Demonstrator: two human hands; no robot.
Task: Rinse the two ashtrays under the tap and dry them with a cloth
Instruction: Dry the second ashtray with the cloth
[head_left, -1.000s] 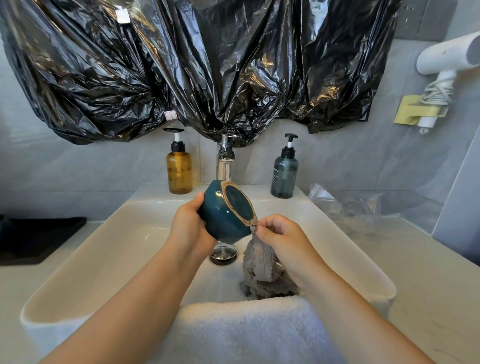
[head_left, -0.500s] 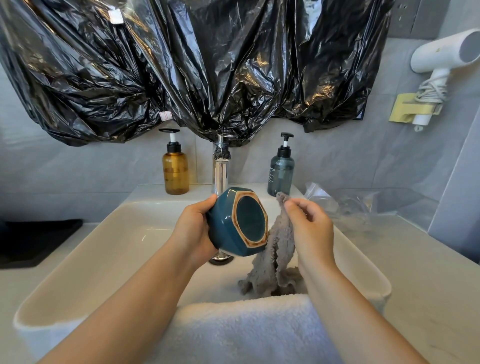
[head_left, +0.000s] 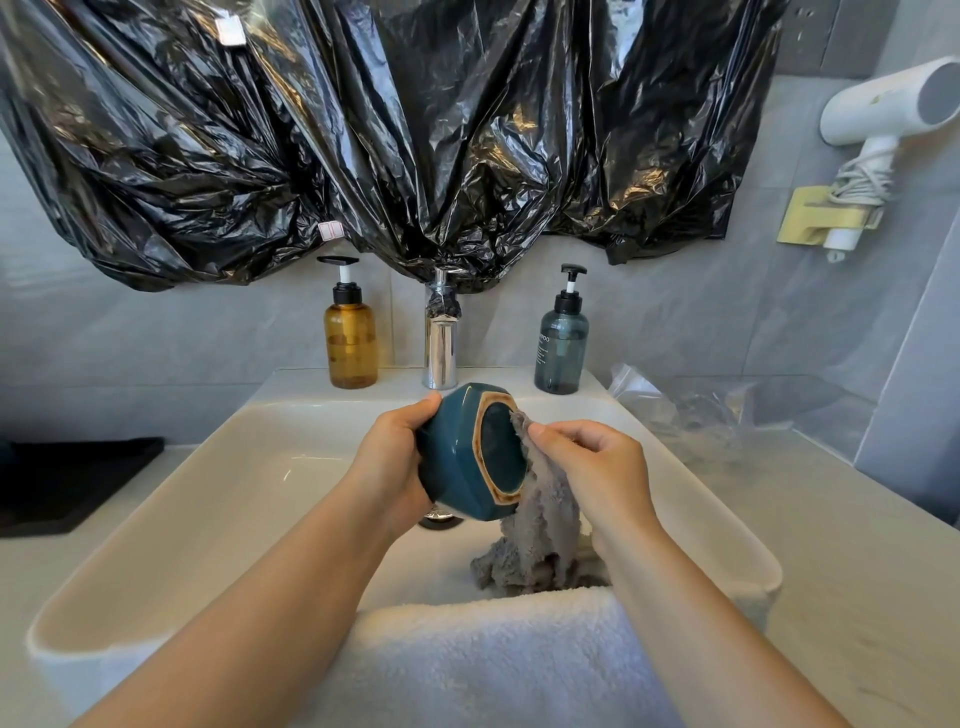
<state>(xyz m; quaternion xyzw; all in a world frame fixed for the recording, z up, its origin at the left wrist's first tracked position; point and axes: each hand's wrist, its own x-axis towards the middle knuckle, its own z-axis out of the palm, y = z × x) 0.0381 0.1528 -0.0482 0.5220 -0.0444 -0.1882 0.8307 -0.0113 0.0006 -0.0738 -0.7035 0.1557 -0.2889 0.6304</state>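
A teal ashtray (head_left: 452, 457) is held above the sink (head_left: 249, 467), in front of the tap (head_left: 440, 353). It is tipped on its side, so that the face ringed in tan is turned to the right. It is gripped by the left hand (head_left: 395, 457), whose fingers are curled round its back and upper edge. A grey cloth (head_left: 545, 525) is pinched between thumb and fingers of the right hand (head_left: 597, 467) and pressed to the upper right of the tan ring. The rest of the cloth hangs down and is bunched in the basin, near the drain (head_left: 436, 519). A white towel (head_left: 483, 654) is draped over the sink's front rim. An amber bottle (head_left: 350, 343) and a dark bottle (head_left: 561, 348) are stood either side of the tap, under a black plastic sheet (head_left: 395, 130).
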